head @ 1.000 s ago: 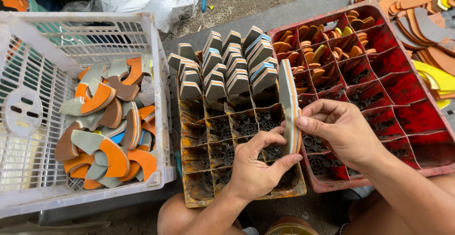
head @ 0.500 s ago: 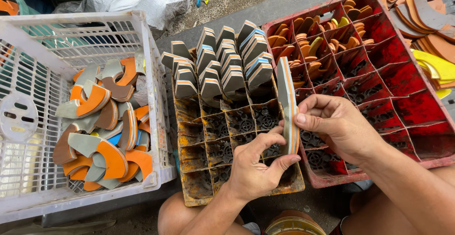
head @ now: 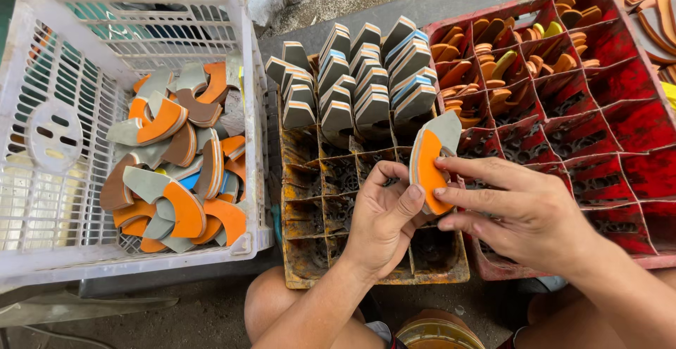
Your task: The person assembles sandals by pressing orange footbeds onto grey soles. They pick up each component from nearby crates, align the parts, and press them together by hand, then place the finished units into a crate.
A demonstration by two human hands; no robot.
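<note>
Both hands hold one curved foam piece (head: pixel 431 157), grey at the top with an orange face, over the yellow compartment crate (head: pixel 304 278). My left hand (head: pixel 384 219) grips its lower edge from the left, thumb against the orange face. My right hand (head: pixel 521 208) pinches it from the right with fingers spread across it. The crate's far cells hold several upright grey wedge pieces (head: pixel 366 74); its near cells look empty.
A white plastic basket (head: pixel 49 138) on the left holds a heap of grey, orange and brown curved offcuts (head: pixel 176 166). A red compartment crate (head: pixel 634 152) on the right has small orange pieces (head: pixel 493 67) in its far cells. My bare knees are below.
The held piece has turned from edge-on to showing its orange face, and the hands have shifted slightly toward me. The view has tilted a little.
</note>
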